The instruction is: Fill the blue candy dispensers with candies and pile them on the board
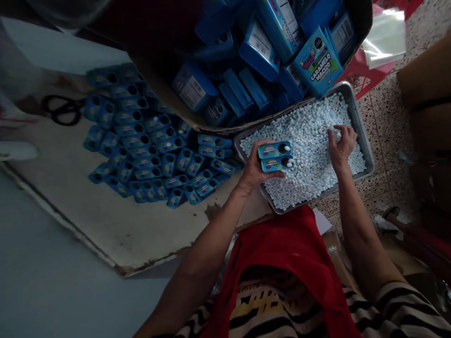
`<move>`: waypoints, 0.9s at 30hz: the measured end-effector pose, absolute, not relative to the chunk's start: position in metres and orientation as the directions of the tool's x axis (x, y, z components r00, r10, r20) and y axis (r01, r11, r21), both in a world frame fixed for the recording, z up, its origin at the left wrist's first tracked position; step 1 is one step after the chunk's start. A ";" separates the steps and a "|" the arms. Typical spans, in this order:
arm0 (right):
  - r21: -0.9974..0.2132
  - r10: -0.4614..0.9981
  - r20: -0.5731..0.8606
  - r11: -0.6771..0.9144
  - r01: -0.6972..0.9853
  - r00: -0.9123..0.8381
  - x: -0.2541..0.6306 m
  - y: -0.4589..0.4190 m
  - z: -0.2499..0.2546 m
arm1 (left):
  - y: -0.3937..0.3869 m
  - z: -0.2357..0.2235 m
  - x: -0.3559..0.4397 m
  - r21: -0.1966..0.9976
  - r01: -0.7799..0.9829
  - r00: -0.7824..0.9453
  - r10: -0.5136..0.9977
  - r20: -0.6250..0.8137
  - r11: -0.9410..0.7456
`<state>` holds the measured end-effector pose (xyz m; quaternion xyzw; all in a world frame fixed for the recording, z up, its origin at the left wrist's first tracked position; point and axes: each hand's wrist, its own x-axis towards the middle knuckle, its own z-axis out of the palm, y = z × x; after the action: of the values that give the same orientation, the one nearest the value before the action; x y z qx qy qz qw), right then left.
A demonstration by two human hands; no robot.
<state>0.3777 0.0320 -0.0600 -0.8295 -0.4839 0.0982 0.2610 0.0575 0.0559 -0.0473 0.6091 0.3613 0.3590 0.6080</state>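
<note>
My left hand (254, 165) is closed around two small blue candy boxes (270, 150), held side by side above the tray. Each box has a dark round opening at its right end, with white candies showing there. My right hand (342, 144) is over the right part of the grey tray (368, 157), its thumb and forefinger apart, just at the candies. Small white and pale blue round candies (310, 141) fill the tray. Whether the right fingertips touch any candy is hard to see.
Many more blue boxes (141, 151) stand packed on the cardboard-covered table (148, 230) at left. A large carton (225, 127) of bigger blue packs rises behind the tray. Black scissors (63, 110) lie far left. Clear plastic bags (385, 40) rest on a red stool at upper right.
</note>
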 end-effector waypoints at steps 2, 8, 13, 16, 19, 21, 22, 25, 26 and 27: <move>-0.464 0.892 0.043 -0.380 0.800 0.449 0.377 0.034 -0.074 | 0.049 -0.054 0.061 1.000 0.018 0.418 0.909 -0.006 -0.002; -0.636 0.801 -0.069 -0.495 0.592 0.595 0.331 0.032 -0.079 | 0.039 -0.054 0.060 0.990 0.140 0.435 0.898 -0.068 0.007; -0.888 0.669 -0.447 -0.411 -0.205 0.594 0.318 0.031 -0.067 | 0.045 -0.042 0.055 0.951 0.285 0.472 0.881 -0.028 -0.123; -0.812 0.778 -0.520 -0.321 -0.488 0.354 0.311 0.030 -0.044 | 0.046 -0.034 0.057 0.919 0.336 0.486 0.874 0.017 -0.205; -0.749 0.874 -0.443 -0.241 -0.617 0.197 0.295 0.031 -0.011 | 0.044 -0.028 0.064 0.909 0.350 0.467 0.883 0.039 -0.226; -0.729 0.902 -0.391 -0.182 -0.660 0.184 0.280 0.034 0.010 | 0.042 -0.025 0.069 0.900 0.369 0.465 0.885 0.038 -0.233; -0.732 0.912 -0.364 -0.153 -0.664 0.191 0.273 0.036 0.020 | 0.041 -0.024 0.072 0.892 0.383 0.463 0.885 0.038 -0.239; -0.785 0.934 -0.270 -0.073 -0.616 0.232 0.255 0.043 0.038 | 0.041 -0.018 0.076 0.866 0.422 0.472 0.881 0.042 -0.267; -0.808 0.938 -0.243 -0.055 -0.586 0.248 0.251 0.045 0.041 | 0.042 -0.015 0.077 0.858 0.431 0.481 0.875 0.046 -0.281; -0.833 0.938 -0.223 -0.043 -0.552 0.264 0.248 0.046 0.043 | 0.042 -0.013 0.077 0.849 0.439 0.491 0.870 0.047 -0.294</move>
<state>0.2484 0.0460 0.0430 -0.4472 -0.2159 0.5669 0.6573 0.0771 0.0423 -0.0130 0.7601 0.4305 0.2629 0.4096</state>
